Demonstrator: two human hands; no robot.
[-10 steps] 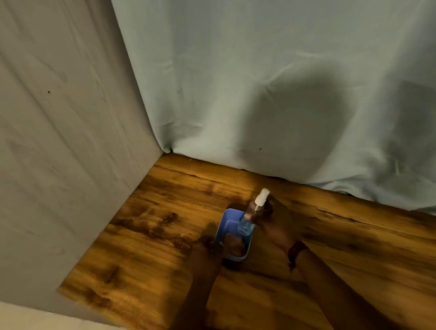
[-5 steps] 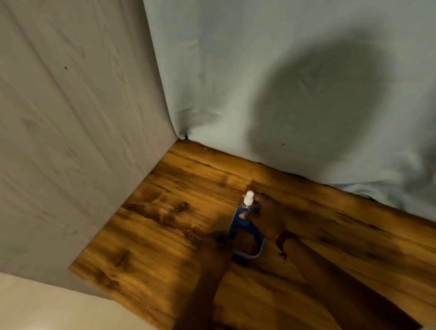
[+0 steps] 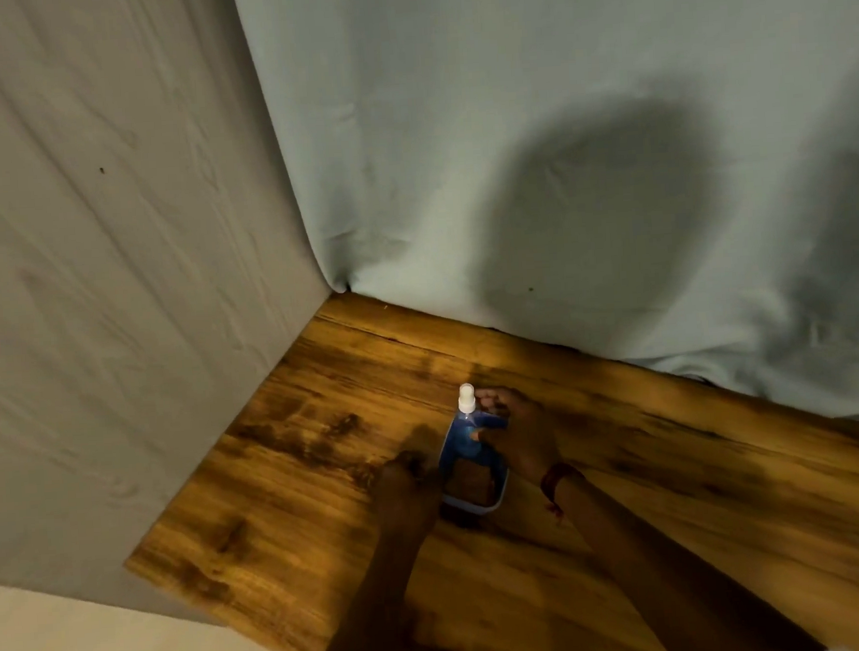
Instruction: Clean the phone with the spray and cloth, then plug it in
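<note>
"Phone: where is it?"

"Not visible. Your right hand grips the spray bottle in the blue tub, well in from the table's left edge. Your left hand is beside it, grip unclear. Fetching the spray, I'd judge: lift it straight up."

The tabletop is closed off at the left by a grey hanging sheet and at the rear by a pale blue sheet, which meet in a corner, so entry is left only from the near edge and the right. The middle is taken up by a blue white-rimmed object, with a spray bottle gripped by the right hand at its far end and the left hand just beside its left edge. Bare wood is left open between these and both sheets.
</note>
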